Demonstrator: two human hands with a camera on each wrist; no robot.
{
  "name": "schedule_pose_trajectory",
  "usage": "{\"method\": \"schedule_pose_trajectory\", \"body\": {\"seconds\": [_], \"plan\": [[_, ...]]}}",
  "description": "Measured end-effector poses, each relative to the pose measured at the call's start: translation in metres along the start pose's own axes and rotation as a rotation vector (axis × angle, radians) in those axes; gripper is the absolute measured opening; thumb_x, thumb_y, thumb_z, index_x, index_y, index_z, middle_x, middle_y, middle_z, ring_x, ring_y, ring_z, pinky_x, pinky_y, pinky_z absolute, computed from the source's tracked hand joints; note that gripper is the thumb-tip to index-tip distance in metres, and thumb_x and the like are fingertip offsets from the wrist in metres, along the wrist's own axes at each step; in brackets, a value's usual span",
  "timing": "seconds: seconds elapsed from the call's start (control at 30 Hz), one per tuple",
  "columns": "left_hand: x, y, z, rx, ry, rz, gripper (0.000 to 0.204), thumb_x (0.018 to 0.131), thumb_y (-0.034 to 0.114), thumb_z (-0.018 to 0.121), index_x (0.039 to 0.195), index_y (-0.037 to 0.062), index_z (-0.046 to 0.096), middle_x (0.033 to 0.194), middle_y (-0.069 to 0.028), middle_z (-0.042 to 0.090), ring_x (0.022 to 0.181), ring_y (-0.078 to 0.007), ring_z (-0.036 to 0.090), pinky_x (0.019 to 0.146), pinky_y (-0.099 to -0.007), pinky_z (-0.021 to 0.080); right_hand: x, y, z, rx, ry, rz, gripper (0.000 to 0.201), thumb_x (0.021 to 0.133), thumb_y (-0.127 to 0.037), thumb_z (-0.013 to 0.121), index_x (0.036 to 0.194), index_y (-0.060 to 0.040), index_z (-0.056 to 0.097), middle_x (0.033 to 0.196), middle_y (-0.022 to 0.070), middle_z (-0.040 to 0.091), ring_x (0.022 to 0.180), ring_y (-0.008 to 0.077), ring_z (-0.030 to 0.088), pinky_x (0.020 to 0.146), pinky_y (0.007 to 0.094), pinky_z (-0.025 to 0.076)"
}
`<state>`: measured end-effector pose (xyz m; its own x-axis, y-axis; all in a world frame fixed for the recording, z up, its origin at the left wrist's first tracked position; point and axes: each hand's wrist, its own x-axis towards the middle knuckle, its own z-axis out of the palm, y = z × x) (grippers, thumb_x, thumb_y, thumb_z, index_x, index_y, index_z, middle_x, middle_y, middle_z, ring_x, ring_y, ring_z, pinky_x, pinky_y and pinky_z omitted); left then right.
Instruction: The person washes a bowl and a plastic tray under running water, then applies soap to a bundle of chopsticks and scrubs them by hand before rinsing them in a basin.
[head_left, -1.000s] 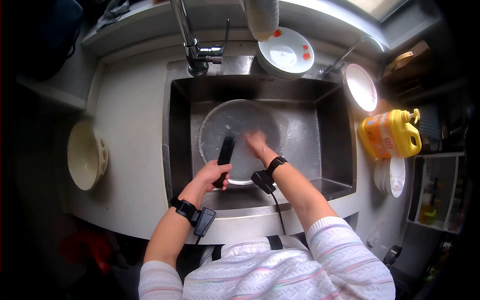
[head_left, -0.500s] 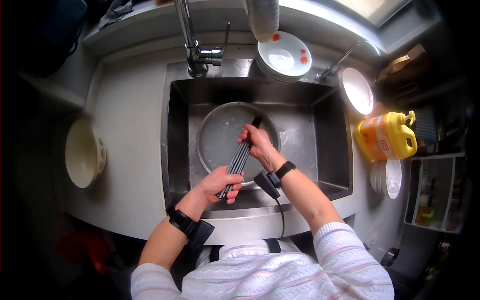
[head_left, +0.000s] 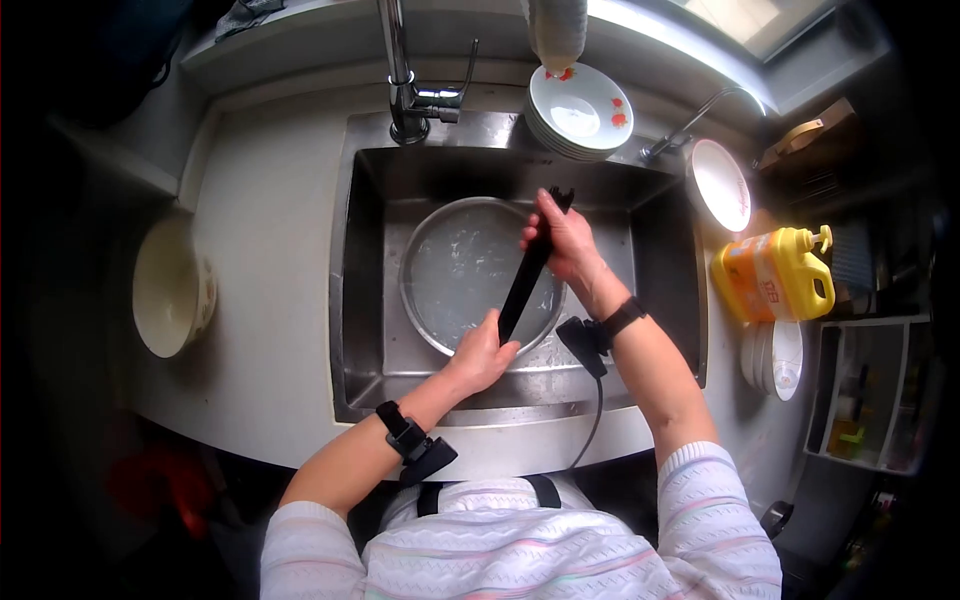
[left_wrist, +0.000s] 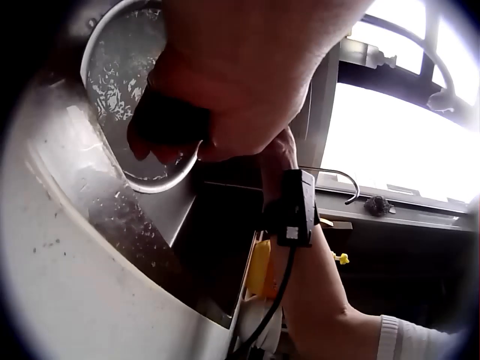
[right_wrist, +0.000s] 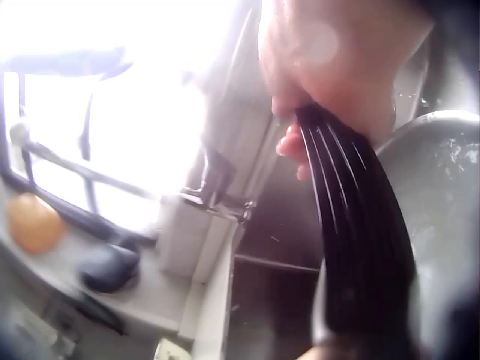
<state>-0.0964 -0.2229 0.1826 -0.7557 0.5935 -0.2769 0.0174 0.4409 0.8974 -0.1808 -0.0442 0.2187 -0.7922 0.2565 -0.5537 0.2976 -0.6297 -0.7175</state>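
A bundle of black chopsticks (head_left: 524, 284) slants over a round metal basin (head_left: 404, 285) of cloudy water in the sink. My left hand (head_left: 483, 358) grips the lower end, near the basin's front rim. Higher up, my right hand (head_left: 568, 246) has its fingers wrapped round the bundle, and the tips poke out beyond the thumb. In the right wrist view the chopsticks (right_wrist: 360, 217) lie side by side, running down from the right hand (right_wrist: 337, 67). The left wrist view shows the back of my left hand (left_wrist: 232, 75) above the water, with the dark bundle end under it.
The steel sink (head_left: 668, 260) surrounds the basin. Behind it stand a faucet (head_left: 408, 115) and stacked flowered bowls (head_left: 580, 110). To the right are a pink-rimmed bowl (head_left: 720, 185), a yellow pump bottle (head_left: 772, 275) and stacked bowls (head_left: 785, 362); a large cream bowl (head_left: 172, 290) sits left.
My right hand has come up out of the water, taken hold of the bundle's upper part and moved up and right. The left hand has shifted right, and the chopsticks have moved with both hands.
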Motion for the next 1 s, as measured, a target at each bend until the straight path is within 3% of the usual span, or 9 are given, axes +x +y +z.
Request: {"method": "schedule_pose_trajectory", "body": {"seconds": [0.1, 0.27, 0.33, 0.43, 0.57, 0.67, 0.8, 0.93, 1.0], "plan": [[0.032, -0.001, -0.005, -0.525, -0.280, -0.250, 0.027, 0.082, 0.018, 0.057, 0.101, 0.0020, 0.046, 0.082, -0.0055, 0.057, 0.077, -0.0113, 0.053, 0.068, -0.0257, 0.041, -0.025, -0.010, 0.034, -0.345, -0.328, -0.065, 0.027, 0.083, -0.031, 0.060, 0.082, -0.0092, 0.045, 0.060, 0.0006, 0.048, 0.048, 0.0116, 0.048, 0.047, 0.0290, 0.045], [0.061, -0.010, -0.068, -1.205, -0.062, -0.197, 0.046, 0.087, 0.046, 0.044, 0.111, 0.0065, 0.046, 0.100, -0.0018, 0.055, 0.094, -0.0161, 0.050, 0.083, -0.0371, 0.036, 0.027, 0.044, 0.032, -0.994, -0.484, -0.383, 0.015, 0.082, -0.017, 0.058, 0.089, -0.0043, 0.054, 0.070, 0.0041, 0.057, 0.066, 0.0121, 0.055, 0.056, 0.0257, 0.045], [0.075, -0.034, -0.086, -1.310, -0.011, -0.206, 0.053, 0.085, 0.052, 0.042, 0.111, 0.0062, 0.046, 0.102, -0.0034, 0.055, 0.097, -0.0176, 0.049, 0.083, -0.0374, 0.036, 0.017, 0.053, 0.042, -0.671, -0.668, 0.003, 0.020, 0.081, -0.016, 0.060, 0.096, -0.0035, 0.055, 0.078, 0.0060, 0.058, 0.072, 0.0127, 0.055, 0.062, 0.0260, 0.045], [0.103, -0.086, -0.075, -1.449, 0.166, -0.259, 0.064, 0.081, 0.061, 0.039, 0.111, 0.0055, 0.047, 0.105, -0.0070, 0.053, 0.102, -0.0208, 0.047, 0.084, -0.0382, 0.036, 0.053, 0.092, 0.028, -1.051, -0.732, -0.075, 0.041, 0.079, -0.027, 0.062, 0.109, -0.0008, 0.052, 0.096, 0.0082, 0.059, 0.091, 0.0160, 0.052, 0.081, 0.0260, 0.040], [0.109, -0.102, -0.065, -1.472, 0.330, -0.341, 0.082, 0.077, 0.069, 0.036, 0.121, 0.0010, 0.039, 0.122, -0.0143, 0.042, 0.115, -0.0265, 0.037, 0.096, -0.0382, 0.026, 0.067, 0.074, 0.014, -1.045, -0.584, 0.299, 0.057, 0.081, -0.043, 0.055, 0.119, -0.0004, 0.049, 0.106, 0.0106, 0.056, 0.097, 0.0166, 0.050, 0.086, 0.0284, 0.037], [0.108, -0.083, -0.071, -1.582, 0.229, -0.445, 0.093, 0.074, 0.073, 0.034, 0.131, 0.0002, 0.029, 0.133, -0.0131, 0.035, 0.125, -0.0254, 0.026, 0.103, -0.0347, 0.016, 0.098, 0.099, -0.007, -1.011, -0.212, 0.081, 0.059, 0.086, -0.049, 0.042, 0.104, 0.0050, 0.057, 0.092, 0.0163, 0.061, 0.086, 0.0225, 0.056, 0.079, 0.0314, 0.041], [0.119, -0.083, -0.068, -1.674, 0.265, -0.370, 0.088, 0.075, 0.074, 0.029, 0.127, 0.0034, 0.036, 0.128, -0.0125, 0.039, 0.121, -0.0257, 0.031, 0.101, -0.0390, 0.022, 0.083, 0.116, 0.037, -0.983, -0.422, -0.203, 0.067, 0.086, -0.056, 0.030, 0.112, 0.0022, 0.051, 0.105, 0.0247, 0.055, 0.104, 0.0392, 0.049, 0.087, 0.0415, 0.037], [0.125, -0.105, -0.048, -1.772, 0.400, -0.321, 0.064, 0.080, 0.066, 0.031, 0.102, 0.0092, 0.050, 0.097, -0.0069, 0.054, 0.090, -0.0252, 0.050, 0.082, -0.0412, 0.040, 0.047, 0.146, 0.053, -1.266, -0.344, -0.301, 0.073, 0.084, -0.059, 0.027, 0.130, -0.0013, 0.029, 0.130, 0.0244, 0.034, 0.123, 0.0378, 0.029, 0.098, 0.0561, 0.020], [0.116, -0.069, -0.056, -1.878, 0.263, -0.151, 0.050, 0.086, 0.055, 0.034, 0.103, 0.0121, 0.051, 0.099, -0.0055, 0.054, 0.095, -0.0236, 0.050, 0.085, -0.0384, 0.040, 0.065, 0.128, 0.052, -1.268, -0.253, -0.152, 0.067, 0.084, -0.057, 0.028, 0.121, -0.0027, 0.042, 0.129, 0.0234, 0.036, 0.122, 0.0359, 0.032, 0.094, 0.0568, 0.023]]}}
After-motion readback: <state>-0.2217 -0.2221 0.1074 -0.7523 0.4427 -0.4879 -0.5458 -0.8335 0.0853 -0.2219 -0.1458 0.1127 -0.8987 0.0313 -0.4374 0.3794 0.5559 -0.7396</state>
